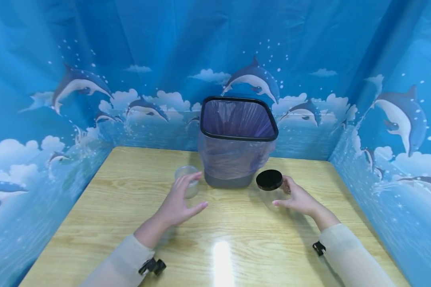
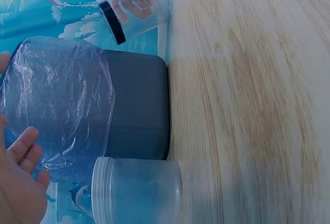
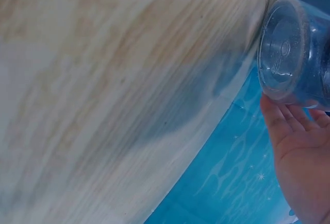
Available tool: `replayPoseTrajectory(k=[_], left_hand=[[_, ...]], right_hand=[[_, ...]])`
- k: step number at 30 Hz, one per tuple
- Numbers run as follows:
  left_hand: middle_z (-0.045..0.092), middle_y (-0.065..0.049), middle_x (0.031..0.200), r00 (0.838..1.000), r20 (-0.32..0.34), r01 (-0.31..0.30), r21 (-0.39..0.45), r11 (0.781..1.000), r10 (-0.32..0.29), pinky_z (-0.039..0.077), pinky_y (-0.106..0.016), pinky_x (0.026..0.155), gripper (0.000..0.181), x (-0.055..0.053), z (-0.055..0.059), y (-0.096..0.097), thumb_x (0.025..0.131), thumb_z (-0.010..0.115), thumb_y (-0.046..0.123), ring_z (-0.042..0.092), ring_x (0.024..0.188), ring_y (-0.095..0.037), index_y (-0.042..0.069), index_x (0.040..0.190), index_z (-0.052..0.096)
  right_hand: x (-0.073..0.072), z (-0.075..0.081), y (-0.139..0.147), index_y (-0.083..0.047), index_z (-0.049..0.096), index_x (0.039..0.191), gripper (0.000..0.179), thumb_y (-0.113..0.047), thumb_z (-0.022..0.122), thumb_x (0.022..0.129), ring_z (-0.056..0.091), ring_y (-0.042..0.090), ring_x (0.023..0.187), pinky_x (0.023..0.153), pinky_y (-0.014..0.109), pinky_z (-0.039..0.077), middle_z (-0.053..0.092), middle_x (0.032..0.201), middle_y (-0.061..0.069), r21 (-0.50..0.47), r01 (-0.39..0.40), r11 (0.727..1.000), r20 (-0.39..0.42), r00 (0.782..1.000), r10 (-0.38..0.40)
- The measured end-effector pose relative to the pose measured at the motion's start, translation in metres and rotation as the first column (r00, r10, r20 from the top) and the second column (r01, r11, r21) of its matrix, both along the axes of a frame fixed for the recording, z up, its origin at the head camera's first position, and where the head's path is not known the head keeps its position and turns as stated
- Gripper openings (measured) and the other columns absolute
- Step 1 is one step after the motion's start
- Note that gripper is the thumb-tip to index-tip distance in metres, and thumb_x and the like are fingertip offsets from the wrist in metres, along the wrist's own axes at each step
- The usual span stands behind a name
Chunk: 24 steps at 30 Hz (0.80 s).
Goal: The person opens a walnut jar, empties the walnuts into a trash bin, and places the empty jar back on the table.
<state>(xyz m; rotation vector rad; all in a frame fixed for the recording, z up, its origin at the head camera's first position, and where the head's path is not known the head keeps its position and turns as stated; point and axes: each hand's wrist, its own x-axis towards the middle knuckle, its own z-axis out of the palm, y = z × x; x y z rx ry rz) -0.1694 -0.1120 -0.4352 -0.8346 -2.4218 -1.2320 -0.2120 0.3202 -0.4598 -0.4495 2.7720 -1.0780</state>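
Observation:
My left hand hovers with fingers spread beside a clear plastic jar that has no lid and stands upright on the table. In the left wrist view this open jar shows its threaded neck, and the fingers of my left hand are apart from it. My right hand grips a second clear jar with a black lid. This lidded jar leans in the left wrist view, thumb on one side and fingers behind. Its round base faces the right wrist camera.
A grey bin with a black rim and a purple bag folded over it stands at the back middle, between the two jars. Blue curtains with dolphins enclose the wooden table at the back and sides.

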Motion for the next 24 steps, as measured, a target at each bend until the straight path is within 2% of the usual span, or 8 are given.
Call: replayPoseTrajectory(k=[8, 11, 18, 24], left_hand=[[0.053, -0.008, 0.138, 1.0, 0.006, -0.02, 0.039, 0.999, 0.02, 0.035, -0.059, 0.108, 0.089, 0.002, 0.0, -0.002, 0.078, 0.084, 0.028, 0.044, 0.132, -0.031, 0.015, 0.152, 0.036], [0.053, -0.007, 0.138, 1.0, -0.002, -0.024, 0.047, 0.999, 0.024, 0.035, -0.06, 0.108, 0.089, 0.002, 0.0, -0.002, 0.078, 0.084, 0.026, 0.044, 0.132, -0.031, 0.014, 0.152, 0.036], [0.051, -0.006, 0.141, 1.0, 0.011, -0.026, 0.053, 0.998, 0.025, 0.032, -0.059, 0.11, 0.089, 0.001, 0.001, -0.005, 0.078, 0.084, 0.029, 0.042, 0.134, -0.029, 0.015, 0.152, 0.035], [0.049, -0.006, 0.144, 0.999, 0.004, -0.035, 0.056, 0.998, 0.035, 0.031, -0.06, 0.11, 0.09, 0.0, 0.0, -0.006, 0.078, 0.083, 0.029, 0.04, 0.136, -0.03, 0.012, 0.152, 0.035]], right_hand=[[-0.003, -0.003, -0.002, 0.004, 0.014, 0.154, 0.103, -0.036, 0.081, 0.086, 0.042, 0.05, 0.132, 0.108, 0.06, 0.035, 0.039, 0.146, 0.032, 0.001, 0.034, 0.999, 0.025, 0.999, -0.034], [-0.006, -0.004, -0.002, 0.004, 0.014, 0.154, 0.101, -0.032, 0.081, 0.086, 0.039, 0.051, 0.135, 0.109, 0.061, 0.033, 0.037, 0.147, 0.032, -0.013, 0.057, 0.998, 0.028, 0.998, -0.057], [-0.011, -0.005, 0.0, 0.006, 0.019, 0.151, 0.097, -0.028, 0.082, 0.085, 0.042, 0.053, 0.129, 0.104, 0.063, 0.038, 0.039, 0.144, 0.031, -0.045, 0.137, 0.99, 0.03, 0.99, -0.135], [-0.014, -0.005, 0.001, 0.006, 0.015, 0.152, 0.101, -0.027, 0.082, 0.085, 0.039, 0.055, 0.131, 0.105, 0.064, 0.037, 0.036, 0.143, 0.031, -0.061, 0.145, 0.987, 0.066, 0.988, -0.141]])
